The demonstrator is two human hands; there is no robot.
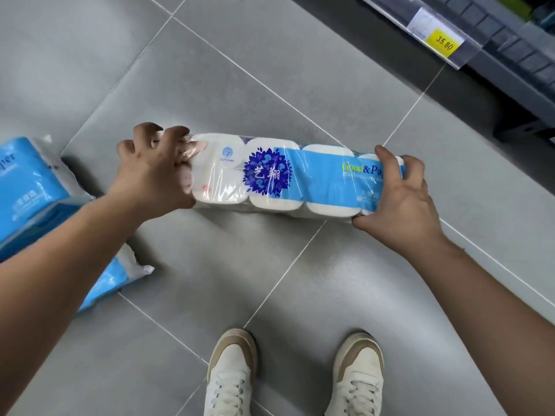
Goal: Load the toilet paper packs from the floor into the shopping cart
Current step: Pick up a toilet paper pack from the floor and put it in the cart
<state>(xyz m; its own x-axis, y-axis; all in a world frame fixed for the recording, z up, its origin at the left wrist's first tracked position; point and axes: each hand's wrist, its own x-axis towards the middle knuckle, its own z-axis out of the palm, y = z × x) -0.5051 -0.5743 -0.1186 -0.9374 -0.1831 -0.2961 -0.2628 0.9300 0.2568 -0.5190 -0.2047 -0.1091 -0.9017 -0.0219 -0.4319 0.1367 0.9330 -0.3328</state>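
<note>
A long pack of white toilet paper rolls (288, 175), wrapped in clear plastic with a blue band and a dark blue flower print, lies crosswise over the grey tiled floor in front of me. My left hand (156, 172) grips its left end with curled fingers. My right hand (402, 193) grips its right end, thumb on top and fingers under the edge. I cannot tell whether the pack rests on the floor or hangs just above it. No shopping cart is in view.
Blue and white paper packs (33, 187) lie on the floor at the left, partly under my left forearm. A store shelf (510, 55) with a yellow price tag (444, 43) runs along the top right. My two white shoes (231, 376) stand at the bottom.
</note>
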